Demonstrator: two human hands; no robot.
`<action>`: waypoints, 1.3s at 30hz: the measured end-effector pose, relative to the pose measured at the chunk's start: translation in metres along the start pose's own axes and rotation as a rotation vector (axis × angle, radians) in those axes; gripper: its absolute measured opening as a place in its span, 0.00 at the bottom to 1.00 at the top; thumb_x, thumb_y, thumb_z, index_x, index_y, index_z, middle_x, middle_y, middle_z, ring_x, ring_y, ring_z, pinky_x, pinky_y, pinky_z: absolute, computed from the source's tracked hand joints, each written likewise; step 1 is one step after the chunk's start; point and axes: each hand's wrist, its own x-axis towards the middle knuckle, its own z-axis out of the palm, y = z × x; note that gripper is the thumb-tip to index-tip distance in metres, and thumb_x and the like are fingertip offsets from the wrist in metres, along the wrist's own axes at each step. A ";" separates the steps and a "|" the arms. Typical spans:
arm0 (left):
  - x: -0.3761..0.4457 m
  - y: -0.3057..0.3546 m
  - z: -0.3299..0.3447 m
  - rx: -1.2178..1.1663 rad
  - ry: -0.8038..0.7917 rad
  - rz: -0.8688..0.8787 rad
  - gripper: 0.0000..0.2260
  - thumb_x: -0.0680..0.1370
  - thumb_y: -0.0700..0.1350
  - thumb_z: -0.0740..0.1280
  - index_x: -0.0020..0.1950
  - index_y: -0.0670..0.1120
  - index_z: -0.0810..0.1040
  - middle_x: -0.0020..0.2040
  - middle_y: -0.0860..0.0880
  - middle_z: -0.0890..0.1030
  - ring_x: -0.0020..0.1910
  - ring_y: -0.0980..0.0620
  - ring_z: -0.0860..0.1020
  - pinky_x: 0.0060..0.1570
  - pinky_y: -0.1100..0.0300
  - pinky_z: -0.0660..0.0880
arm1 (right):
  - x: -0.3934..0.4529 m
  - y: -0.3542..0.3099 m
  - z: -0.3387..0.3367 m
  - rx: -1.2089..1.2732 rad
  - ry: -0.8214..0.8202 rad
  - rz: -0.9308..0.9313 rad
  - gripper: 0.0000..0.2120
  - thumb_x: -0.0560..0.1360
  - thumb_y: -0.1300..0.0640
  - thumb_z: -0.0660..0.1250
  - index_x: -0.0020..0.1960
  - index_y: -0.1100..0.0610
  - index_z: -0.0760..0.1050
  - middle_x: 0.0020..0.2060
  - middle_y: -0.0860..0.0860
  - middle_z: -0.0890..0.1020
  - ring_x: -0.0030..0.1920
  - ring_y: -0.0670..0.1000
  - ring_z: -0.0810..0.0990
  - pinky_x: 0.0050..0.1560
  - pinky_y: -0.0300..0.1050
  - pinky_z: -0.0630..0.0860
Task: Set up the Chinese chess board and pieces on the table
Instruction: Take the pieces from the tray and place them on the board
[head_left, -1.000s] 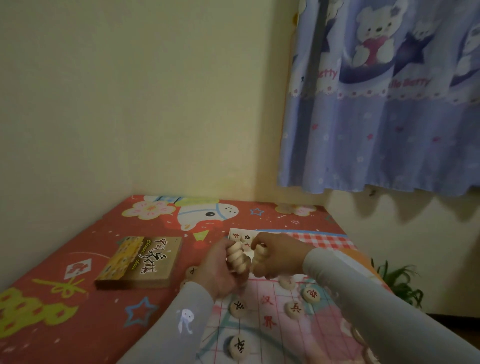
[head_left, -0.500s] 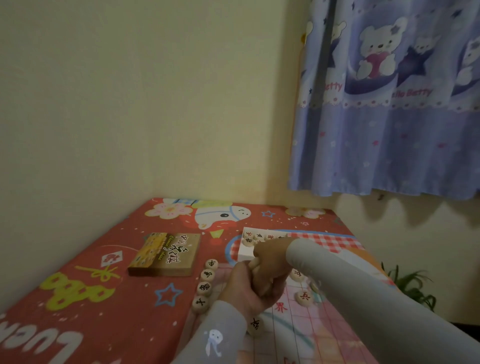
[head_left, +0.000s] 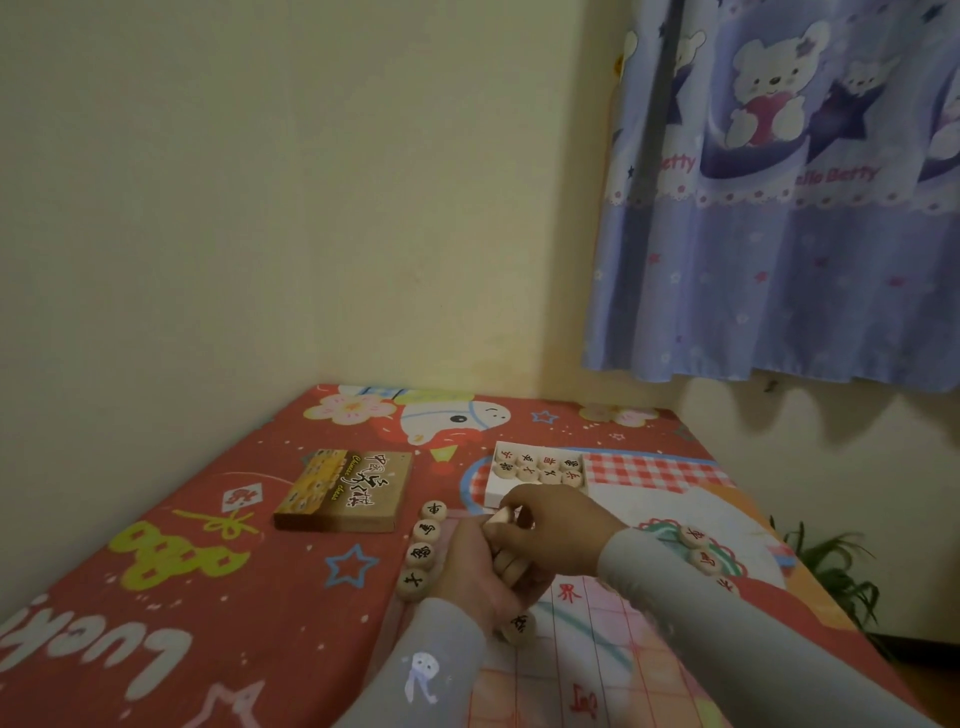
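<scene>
At the nine o'clock side of the paper board (head_left: 597, 654), four black-lettered pieces (head_left: 423, 543) are seen in a column running from seven toward one o'clock, near the box lid (head_left: 343, 491), whose long axis lies likewise. A stack of pieces (head_left: 511, 564) is gripped in the curled left hand (head_left: 478, 577); the topmost disc (head_left: 503, 517) is pinched by the right hand (head_left: 558, 530) just above it. At twelve o'clock the white tray (head_left: 493, 491) is seen with two rows of pieces remaining. At three o'clock, red-lettered pieces (head_left: 698, 548) are lined along the opposite edge. The placing of pieces is judged to be in hand, partway done; next, the pinched disc must be lifted clear and set, lettering up, on a free intersection.
</scene>
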 end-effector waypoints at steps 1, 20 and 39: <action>0.000 -0.001 -0.001 -0.006 -0.001 0.004 0.11 0.75 0.44 0.60 0.35 0.42 0.75 0.20 0.46 0.73 0.19 0.48 0.74 0.32 0.60 0.75 | -0.002 0.000 0.001 0.017 0.031 -0.018 0.16 0.75 0.42 0.63 0.56 0.51 0.77 0.49 0.49 0.82 0.48 0.49 0.78 0.50 0.44 0.76; 0.016 0.007 -0.016 -0.094 -0.036 0.033 0.09 0.77 0.44 0.62 0.39 0.42 0.76 0.32 0.46 0.73 0.30 0.49 0.74 0.47 0.53 0.77 | -0.009 0.022 0.016 0.630 0.336 -0.095 0.18 0.69 0.60 0.72 0.57 0.47 0.74 0.51 0.43 0.80 0.48 0.42 0.80 0.49 0.41 0.81; 0.043 -0.030 -0.003 -0.058 -0.195 -0.069 0.12 0.79 0.48 0.60 0.44 0.40 0.74 0.37 0.47 0.66 0.38 0.48 0.71 0.36 0.51 0.81 | -0.096 0.117 0.014 0.386 0.608 0.167 0.16 0.68 0.50 0.74 0.54 0.50 0.78 0.50 0.45 0.79 0.46 0.41 0.79 0.47 0.39 0.79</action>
